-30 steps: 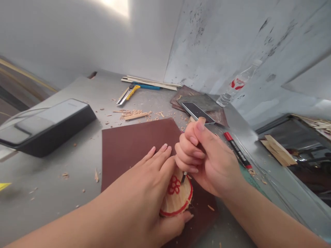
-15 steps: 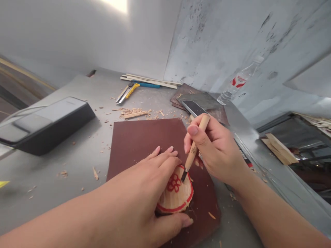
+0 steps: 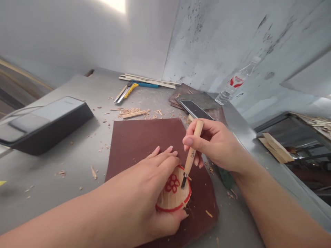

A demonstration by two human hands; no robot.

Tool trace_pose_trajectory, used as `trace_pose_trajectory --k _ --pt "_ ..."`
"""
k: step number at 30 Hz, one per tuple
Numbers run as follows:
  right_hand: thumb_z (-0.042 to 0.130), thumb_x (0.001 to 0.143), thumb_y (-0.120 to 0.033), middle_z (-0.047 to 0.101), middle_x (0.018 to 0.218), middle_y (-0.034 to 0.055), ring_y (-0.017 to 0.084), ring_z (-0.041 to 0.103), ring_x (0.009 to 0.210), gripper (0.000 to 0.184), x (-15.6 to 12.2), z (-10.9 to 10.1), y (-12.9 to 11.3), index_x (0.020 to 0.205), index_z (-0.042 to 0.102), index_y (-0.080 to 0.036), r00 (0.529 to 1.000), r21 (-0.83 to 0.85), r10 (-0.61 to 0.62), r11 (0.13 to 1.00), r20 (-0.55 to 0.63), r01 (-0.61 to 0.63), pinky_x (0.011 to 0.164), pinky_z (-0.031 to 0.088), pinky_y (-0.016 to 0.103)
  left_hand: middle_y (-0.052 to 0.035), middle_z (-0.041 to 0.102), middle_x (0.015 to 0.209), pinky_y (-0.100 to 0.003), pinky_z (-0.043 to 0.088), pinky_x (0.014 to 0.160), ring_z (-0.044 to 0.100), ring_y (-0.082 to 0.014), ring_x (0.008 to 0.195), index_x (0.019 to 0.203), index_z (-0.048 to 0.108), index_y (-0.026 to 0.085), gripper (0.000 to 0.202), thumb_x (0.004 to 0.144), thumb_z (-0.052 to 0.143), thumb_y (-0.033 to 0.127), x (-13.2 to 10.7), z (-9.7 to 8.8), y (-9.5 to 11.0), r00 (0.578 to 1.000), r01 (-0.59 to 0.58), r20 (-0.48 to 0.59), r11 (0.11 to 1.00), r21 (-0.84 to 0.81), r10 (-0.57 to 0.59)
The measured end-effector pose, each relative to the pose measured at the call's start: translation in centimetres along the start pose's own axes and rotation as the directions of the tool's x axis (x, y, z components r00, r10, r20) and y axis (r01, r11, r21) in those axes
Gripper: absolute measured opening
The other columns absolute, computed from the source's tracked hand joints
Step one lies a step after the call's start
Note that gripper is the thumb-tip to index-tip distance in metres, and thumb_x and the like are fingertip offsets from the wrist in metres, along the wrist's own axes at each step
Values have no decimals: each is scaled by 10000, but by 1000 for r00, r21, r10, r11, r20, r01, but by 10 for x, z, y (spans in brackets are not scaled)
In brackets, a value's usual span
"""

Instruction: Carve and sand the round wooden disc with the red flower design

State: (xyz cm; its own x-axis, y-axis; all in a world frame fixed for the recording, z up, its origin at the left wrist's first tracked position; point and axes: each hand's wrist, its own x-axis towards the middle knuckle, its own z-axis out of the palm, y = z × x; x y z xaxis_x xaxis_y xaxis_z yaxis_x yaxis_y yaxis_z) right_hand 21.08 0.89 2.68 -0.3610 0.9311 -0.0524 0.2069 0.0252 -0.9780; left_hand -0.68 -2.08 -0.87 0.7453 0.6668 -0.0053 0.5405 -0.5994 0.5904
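Likely light, stiff, brittle: wood piece (image 3: 173,198) pinned on the mat (image 3: 144,141) under left hand (image 3: 152,193); right hand (image 3: 214,144) pinches the chisel (image 3: 191,153) mid-handle.

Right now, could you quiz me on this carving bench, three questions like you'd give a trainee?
1. True or false: the right hand holds the carving tool like a pencil.
2. What does the left hand press onto the brown mat?
3. Which lies nearer the wall: (a) the utility knife or (b) the phone?

Key: 1 true; 2 the wooden disc with a red flower; 3 a.
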Motion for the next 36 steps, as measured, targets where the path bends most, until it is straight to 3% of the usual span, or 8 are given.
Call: trace_pose_trajectory --k 5,13,16,20,25,30,36 --pt "855 861 -280 687 671 -73 149 687 491 298 -4 -1 -6 897 560 -259 996 -63 -40 997 -78 35 416 544 224 -33 705 1362 -499 388 1254 508 -315 1473 1281 595 266 517 789 751 296 2 -1 2 1000 -13 -23 998 -55 12" --pt "671 1021 -298 667 744 -62 80 617 478 148 -10 11 -9 977 537 -254 973 -226 -205 958 -102 178 426 474 196 -66 707 1315 -505 436 1203 541 -352 1433 1201 606 249 448 782 754 302 2 -5 3 1000 15 22 995 -103 -12" --pt "637 1044 -312 631 746 -67 68 587 488 131 -7 12 -4 991 537 -244 953 -273 -275 934 -130 232 501 509 222 -89 693 1314 -533 420 1202 527 -371 1439 1222 590 232 443 811 718 334 3 -6 2 998 10 66 989 -145 -1" --pt "581 1069 -319 610 742 -48 109 613 595 104 -4 18 0 1022 535 -238 925 -395 -345 881 -161 260 620 535 282 -70 694 1159 -547 403 1207 517 -372 1433 1147 582 238 381 794 715 294 6 -5 1 996 14 93 983 -185 3" --pt "532 1067 -254 543 692 -49 131 555 582 22 -1 28 3 1060 527 -234 856 -581 -478 761 -198 290 620 495 318 -76 680 1122 -524 452 1166 596 -366 1328 1054 558 231 345 765 723 318 7 -1 0 998 -1 55 984 -179 12" --pt "498 1081 -277 512 691 -62 131 573 580 35 10 28 20 1060 488 -251 892 -435 -423 842 -163 320 577 485 298 -101 697 1074 -530 503 1109 694 -372 1148 1038 586 197 341 766 710 362 8 0 -1 999 9 44 995 -95 -5" --pt "504 1070 -303 504 684 -65 136 531 570 63 14 27 34 1042 489 -249 923 -352 -318 907 -216 230 581 460 307 -123 728 1196 -497 525 1104 715 -350 1144 1147 609 171 441 773 697 389 7 4 -2 1000 -25 6 996 -84 25"
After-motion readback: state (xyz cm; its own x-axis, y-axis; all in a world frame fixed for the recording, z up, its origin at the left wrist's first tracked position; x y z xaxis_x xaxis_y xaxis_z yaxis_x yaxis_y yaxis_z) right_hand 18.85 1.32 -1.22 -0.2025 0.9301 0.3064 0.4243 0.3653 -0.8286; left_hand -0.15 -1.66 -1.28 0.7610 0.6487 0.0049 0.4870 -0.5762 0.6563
